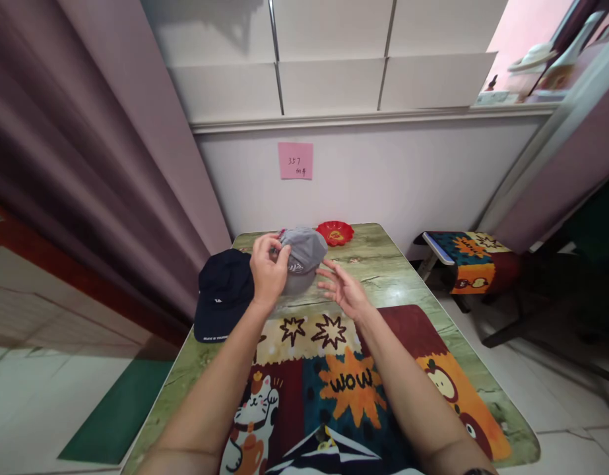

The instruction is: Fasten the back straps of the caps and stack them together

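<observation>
A grey cap (pixel 304 249) is held above the far part of the table, with white embroidery on its front and its brim low. My left hand (pixel 270 267) pinches the cap's left side between thumb and fingers. Beside the cap's lower right edge is my right hand (pixel 344 289), its fingers spread and the fingertips close to the fabric; whether they touch it I cannot tell. A dark navy cap (pixel 224 293) with small white lettering lies on the table to the left of my left forearm.
A red scalloped dish (pixel 335 232) stands at the table's far edge. A colourful patterned mat (pixel 398 330) covers the near part of the green wood-look table (pixel 383 264). Behind is a white wall with a pink note (pixel 295 161). A covered stool (pixel 472 254) stands at right.
</observation>
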{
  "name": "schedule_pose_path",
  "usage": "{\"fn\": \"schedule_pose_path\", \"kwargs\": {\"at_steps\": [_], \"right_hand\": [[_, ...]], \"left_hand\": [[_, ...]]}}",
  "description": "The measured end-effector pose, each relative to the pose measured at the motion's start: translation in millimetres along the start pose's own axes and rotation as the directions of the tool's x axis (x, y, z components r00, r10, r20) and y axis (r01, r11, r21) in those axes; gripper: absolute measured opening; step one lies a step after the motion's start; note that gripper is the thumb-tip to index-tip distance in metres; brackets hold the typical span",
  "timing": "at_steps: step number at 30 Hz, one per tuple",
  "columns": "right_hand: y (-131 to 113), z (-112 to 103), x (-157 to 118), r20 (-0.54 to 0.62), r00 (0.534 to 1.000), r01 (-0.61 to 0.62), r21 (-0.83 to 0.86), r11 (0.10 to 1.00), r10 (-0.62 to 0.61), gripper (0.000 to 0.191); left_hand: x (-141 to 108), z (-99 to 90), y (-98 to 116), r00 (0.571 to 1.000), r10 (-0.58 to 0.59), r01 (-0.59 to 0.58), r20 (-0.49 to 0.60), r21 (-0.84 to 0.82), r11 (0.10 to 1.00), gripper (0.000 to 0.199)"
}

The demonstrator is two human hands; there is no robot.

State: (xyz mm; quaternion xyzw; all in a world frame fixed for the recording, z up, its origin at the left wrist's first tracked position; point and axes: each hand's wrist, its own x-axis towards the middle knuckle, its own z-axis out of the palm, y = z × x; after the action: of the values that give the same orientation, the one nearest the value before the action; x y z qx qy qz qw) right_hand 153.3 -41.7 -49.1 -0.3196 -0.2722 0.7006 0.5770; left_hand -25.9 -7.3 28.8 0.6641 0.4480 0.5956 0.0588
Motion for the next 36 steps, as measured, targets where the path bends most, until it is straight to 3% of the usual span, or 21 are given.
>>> {"fn": "schedule_pose_path", "kwargs": {"at_steps": [3,6,8,10,12,15,18,20,23,25,28,30,31,34,36], "right_hand": [[-9.6,6.4,11.6,0.048,0.997,0.056,0.017,0.998,-0.057,0.033],[3.4,3.3,19.9,0.002,0.984,0.177,-0.154,0.972,-0.179,0.036],[19.2,-8.5,20.3,-0.09,0.958,0.201,-0.471,0.859,-0.273,0.036],[33.2,-24.7,15.8,-0.161,0.92,0.118,-0.756,0.644,-0.357,0.037],[40.0,-38.4,7.8,-0.204,0.893,0.06,-0.83,0.555,-0.401,0.031],[34.4,-40.9,-6.3,-0.185,0.812,0.131,-0.867,0.481,-0.553,0.03],[22.0,-20.6,-19.0,0.051,0.728,0.315,-0.911,0.267,-0.684,0.027],[19.8,-1.7,-24.0,0.289,0.723,0.439,-0.893,0.094,-0.627,0.023],[31.5,20.6,-23.0,0.534,0.751,0.535,-0.837,-0.116,-0.387,0.023],[44.5,26.6,-17.3,0.561,0.795,0.516,-0.825,-0.23,-0.231,0.032],[58.3,22.5,-9.1,0.422,0.899,0.367,-0.871,-0.326,-0.116,0.029],[60.0,13.8,-7.5,0.316,0.935,0.268,-0.926,-0.266,-0.158,0.018],[59.1,8.4,-8.1,0.28,0.936,0.243,-0.953,-0.183,-0.215,0.016],[55.0,-10.2,-14.1,0.146,0.901,0.257,-0.938,0.232,-0.408,0.019],[54.4,-23.4,-21.0,-0.005,0.9,0.256,-0.804,0.537,-0.435,0.021]], "left_hand": [[-42.6,5.6,-9.9,0.99,0.138,-0.136,-0.021,0.056,0.989,0.011],[-103.3,6.1,-32.7,0.952,0.272,-0.283,0.141,0.069,0.956,0.005],[-142.6,-1.9,-50.1,0.899,0.329,-0.357,0.29,0.045,0.933,0.007],[-172.0,-16.8,-64.1,0.825,0.37,-0.418,0.427,0.02,0.908,0.006],[-187.6,-34.9,-72.6,0.814,0.341,-0.404,0.47,0.038,0.914,0.008],[-188.5,-56.1,-76.9,0.854,0.245,-0.315,0.46,0.08,0.946,0.01],[-177.6,-61.3,-79.3,0.888,0.149,-0.23,0.435,0.14,0.963,0.013],[-171.6,-56.8,-81.9,0.9,0.078,-0.184,0.428,0.212,0.96,0.017],[-169.7,-45.9,-84.0,0.88,-0.009,-0.141,0.475,0.28,0.949,0.019],[-173.3,-40.1,-83.0,0.857,-0.029,-0.145,0.514,0.295,0.944,0.017],[-183.7,-37.3,-80.7,0.864,-0.024,-0.177,0.502,0.348,0.921,0.017],[-191.1,-38.7,-80.8,0.867,-0.033,-0.18,0.497,0.373,0.91,0.019],[-194.2,-39.6,-81.2,0.861,-0.046,-0.171,0.506,0.373,0.912,0.021],[-199.3,-41.0,-81.5,0.842,-0.088,-0.124,0.532,0.349,0.929,0.02],[-199.0,-40.3,-79.5,0.84,-0.111,-0.086,0.531,0.332,0.939,0.014]]}}
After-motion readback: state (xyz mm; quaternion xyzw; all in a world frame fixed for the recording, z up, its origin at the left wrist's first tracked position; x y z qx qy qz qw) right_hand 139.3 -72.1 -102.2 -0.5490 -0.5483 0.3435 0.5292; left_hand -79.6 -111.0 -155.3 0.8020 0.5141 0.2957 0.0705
